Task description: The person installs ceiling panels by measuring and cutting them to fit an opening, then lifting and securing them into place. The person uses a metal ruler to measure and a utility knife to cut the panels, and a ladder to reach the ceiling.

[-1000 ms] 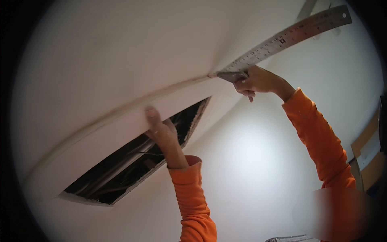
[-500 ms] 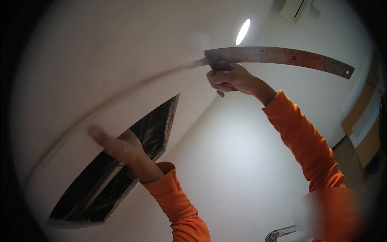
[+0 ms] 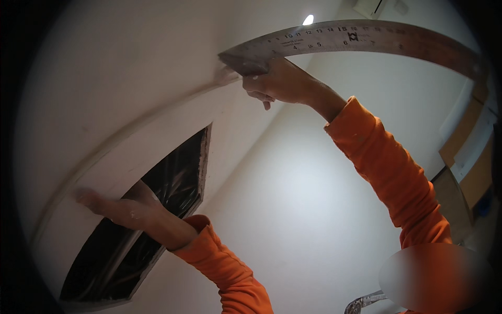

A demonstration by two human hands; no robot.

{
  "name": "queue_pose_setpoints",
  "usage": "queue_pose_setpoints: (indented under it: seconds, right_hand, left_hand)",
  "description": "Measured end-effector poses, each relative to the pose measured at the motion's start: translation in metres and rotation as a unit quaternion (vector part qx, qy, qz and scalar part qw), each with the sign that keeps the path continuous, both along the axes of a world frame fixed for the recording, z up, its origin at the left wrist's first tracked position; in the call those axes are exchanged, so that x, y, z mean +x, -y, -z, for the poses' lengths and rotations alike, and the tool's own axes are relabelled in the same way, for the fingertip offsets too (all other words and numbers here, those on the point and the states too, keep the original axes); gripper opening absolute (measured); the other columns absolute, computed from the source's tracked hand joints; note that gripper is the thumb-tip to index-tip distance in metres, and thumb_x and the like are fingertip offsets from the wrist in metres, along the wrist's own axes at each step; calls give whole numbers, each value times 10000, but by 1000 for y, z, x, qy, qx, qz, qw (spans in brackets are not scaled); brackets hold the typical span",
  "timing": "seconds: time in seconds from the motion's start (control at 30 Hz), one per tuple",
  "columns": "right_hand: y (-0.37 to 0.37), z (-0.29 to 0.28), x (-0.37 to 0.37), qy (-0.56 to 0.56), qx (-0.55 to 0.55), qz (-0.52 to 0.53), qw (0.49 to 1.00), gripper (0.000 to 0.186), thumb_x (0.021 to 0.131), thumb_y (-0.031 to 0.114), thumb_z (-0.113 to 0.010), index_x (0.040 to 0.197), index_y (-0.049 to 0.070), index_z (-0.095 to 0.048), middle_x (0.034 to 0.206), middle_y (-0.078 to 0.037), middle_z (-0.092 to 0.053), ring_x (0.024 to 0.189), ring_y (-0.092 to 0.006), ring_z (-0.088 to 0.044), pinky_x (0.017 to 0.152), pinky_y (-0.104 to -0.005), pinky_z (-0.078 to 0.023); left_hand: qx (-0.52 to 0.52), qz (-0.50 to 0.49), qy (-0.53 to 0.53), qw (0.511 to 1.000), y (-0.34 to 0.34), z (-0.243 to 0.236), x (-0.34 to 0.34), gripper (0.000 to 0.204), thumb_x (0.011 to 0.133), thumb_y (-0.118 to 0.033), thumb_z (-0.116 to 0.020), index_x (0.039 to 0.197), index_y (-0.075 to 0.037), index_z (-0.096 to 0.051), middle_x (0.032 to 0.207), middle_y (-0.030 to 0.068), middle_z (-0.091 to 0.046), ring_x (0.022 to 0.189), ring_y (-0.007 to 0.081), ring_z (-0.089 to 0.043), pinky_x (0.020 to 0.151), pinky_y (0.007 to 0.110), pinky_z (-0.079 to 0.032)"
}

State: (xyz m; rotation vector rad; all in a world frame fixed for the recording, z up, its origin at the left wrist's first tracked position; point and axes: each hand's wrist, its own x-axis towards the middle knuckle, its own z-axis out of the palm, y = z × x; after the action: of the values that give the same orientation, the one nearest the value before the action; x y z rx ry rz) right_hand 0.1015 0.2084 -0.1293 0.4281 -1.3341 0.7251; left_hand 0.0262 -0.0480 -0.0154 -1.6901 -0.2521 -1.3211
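Observation:
Raised overhead, my right hand (image 3: 280,82) is closed around the near end of a long metal try square (image 3: 334,37). Its scaled blade reaches off to the right. One finger of that hand stretches out to a brownish line (image 3: 141,121) that runs across the white ceiling panel (image 3: 151,57). To the left, my left hand (image 3: 130,212) is raised with its fingers stretched out, the tips near the same line and slightly blurred. It holds nothing that I can see. Beside and behind it is a dark rectangular opening (image 3: 180,175) in the ceiling.
A bright light (image 3: 308,20) shows above the blade. A pale box-like fitting (image 3: 369,7) is at the top. Brown and white panels (image 3: 468,157) stand at the far right. A metal piece (image 3: 366,300) shows at the lower edge, next to a blurred patch (image 3: 434,277).
My right hand has moved left along the line with the try square, whose blade now sits higher and looks larger. My left hand has shifted left and downward.

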Motion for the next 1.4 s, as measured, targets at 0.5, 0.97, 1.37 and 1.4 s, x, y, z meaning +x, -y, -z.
queue_pose_setpoints:
  seconds: [0.5, 0.97, 1.37, 1.4]
  right_hand:
    - [-48, -1, -4, 95, -25, -61, 993, 168, 836, 178, -596, 710, 68, -612, 550, 19, -447, 462, -103, -416, 559, -338, -540]
    - [-72, 10, -10, 22, 31, -81, 996, 275, 841, 210, -619, 631, 49, -543, 570, -2, -498, 526, -136, -558, 558, -331, -540]
    - [-65, 6, -15, 30, 14, -95, 995, 269, 871, 232, -623, 695, 32, -586, 616, -29, -552, 566, -153, -602, 585, -338, -555]
    - [-64, 5, -15, 44, -32, -69, 996, 278, 872, 240, -623, 691, 34, -581, 617, -30, -554, 570, -155, -607, 586, -338, -554]
  left_hand:
    - [37, 1, -11, 999, 4, -7, -6, 954, 887, -595, -684, 1585, -106, -255, 1550, 224, -298, 1472, 395, -280, 1206, 638, -274]
    - [76, -28, -38, 996, 9, -11, 5, 696, 994, -566, -559, 1485, -100, -396, 1487, 190, -381, 1398, 327, -408, 1176, 592, -381]
    - [78, -4, -29, 997, -11, -4, 14, 752, 974, -550, -614, 1496, -66, -371, 1513, 217, -363, 1421, 376, -372, 1209, 601, -317]
    - [77, 3, -21, 997, -11, -4, 15, 764, 969, -553, -618, 1499, -65, -365, 1522, 221, -353, 1426, 380, -365, 1213, 605, -307]
